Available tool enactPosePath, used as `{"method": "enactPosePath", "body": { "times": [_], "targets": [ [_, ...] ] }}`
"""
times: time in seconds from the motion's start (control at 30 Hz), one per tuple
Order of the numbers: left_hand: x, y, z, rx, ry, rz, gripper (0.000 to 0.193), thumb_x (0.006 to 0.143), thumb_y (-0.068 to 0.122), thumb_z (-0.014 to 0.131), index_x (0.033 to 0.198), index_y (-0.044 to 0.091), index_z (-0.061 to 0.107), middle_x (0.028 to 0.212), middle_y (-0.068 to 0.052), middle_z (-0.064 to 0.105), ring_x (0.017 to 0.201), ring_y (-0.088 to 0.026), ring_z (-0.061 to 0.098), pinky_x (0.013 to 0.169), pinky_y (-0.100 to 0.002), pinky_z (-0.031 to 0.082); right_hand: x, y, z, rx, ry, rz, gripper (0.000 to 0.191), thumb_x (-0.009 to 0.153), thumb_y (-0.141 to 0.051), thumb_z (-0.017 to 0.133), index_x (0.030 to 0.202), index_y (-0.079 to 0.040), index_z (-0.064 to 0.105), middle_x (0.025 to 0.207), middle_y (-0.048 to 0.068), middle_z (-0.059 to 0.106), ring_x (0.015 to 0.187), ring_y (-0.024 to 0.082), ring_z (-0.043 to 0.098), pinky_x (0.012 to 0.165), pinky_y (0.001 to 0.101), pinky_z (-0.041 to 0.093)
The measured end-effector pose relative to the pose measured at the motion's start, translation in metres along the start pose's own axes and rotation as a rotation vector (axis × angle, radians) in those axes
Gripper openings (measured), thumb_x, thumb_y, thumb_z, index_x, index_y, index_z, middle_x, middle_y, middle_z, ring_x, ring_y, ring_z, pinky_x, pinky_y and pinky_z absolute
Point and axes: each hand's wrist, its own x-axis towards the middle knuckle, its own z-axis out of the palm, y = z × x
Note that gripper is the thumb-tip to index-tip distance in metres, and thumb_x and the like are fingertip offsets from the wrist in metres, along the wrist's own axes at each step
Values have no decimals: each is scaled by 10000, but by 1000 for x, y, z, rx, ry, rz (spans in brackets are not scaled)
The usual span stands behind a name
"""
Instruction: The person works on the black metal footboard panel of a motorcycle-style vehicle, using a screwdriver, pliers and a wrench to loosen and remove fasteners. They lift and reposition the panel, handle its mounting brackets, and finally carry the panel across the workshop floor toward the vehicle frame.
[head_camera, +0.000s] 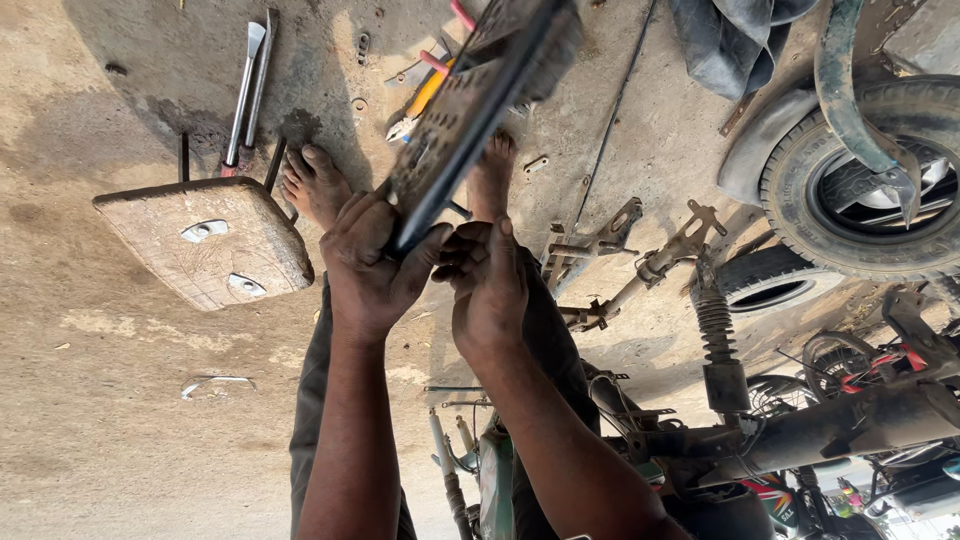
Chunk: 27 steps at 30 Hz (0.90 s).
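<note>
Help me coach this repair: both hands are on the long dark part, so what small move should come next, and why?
Probably steady it first: the left hand grips the long dark part at its near end, while the right hand only pinches there with its fingertips. The part's far end hangs unsupported over the pliers, so a firmer right-hand hold seems wise.

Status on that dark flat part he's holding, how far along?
Done: parts already lie stripped on the ground, a shock absorber and brackets. In hand: the left hand grips the dark flat part while the right hand works at its lower end. Left: unclear; pliers and tyre levers lie unused.
</note>
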Motion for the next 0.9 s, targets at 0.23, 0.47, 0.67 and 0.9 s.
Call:
{"method": "enactPosePath", "body": {
  "times": [0.23,0.47,0.67,0.9],
  "targets": [
    [-9,-18,10,626,-189,199,271,668,104,880,830,111,663,952,-20,657,1045,-259,653,1053,-477,502,7,-7,-8,106,58,74,640,997,-663,484,1237,-80,598,1218,114,632,1231,254,586,1056,496,471],
    [1,-55,-1,917,-474,328,203,742,118,837,918,139,739,1061,-23,712,1106,-249,665,1084,-450,493,19,20,-21,-194,105,183,658,893,-543,635,1378,-118,500,1340,105,562,1276,276,560,959,515,510],
    [61,-56,-44,1256,-991,564,279,760,250,840,1004,162,738,1089,6,679,1098,-176,633,1040,-355,508,20,38,-42,-226,56,211,627,935,-535,644,1334,-58,565,1273,132,665,1200,259,633,936,462,543],
    [151,-22,-81,2048,-1001,1126,475,761,413,777,1191,240,671,1007,154,576,1033,-59,551,1002,-196,450,19,37,-37,-178,-39,243,436,987,-442,655,1183,-53,642,1058,92,736,964,187,710,816,373,558]
  ]
}}
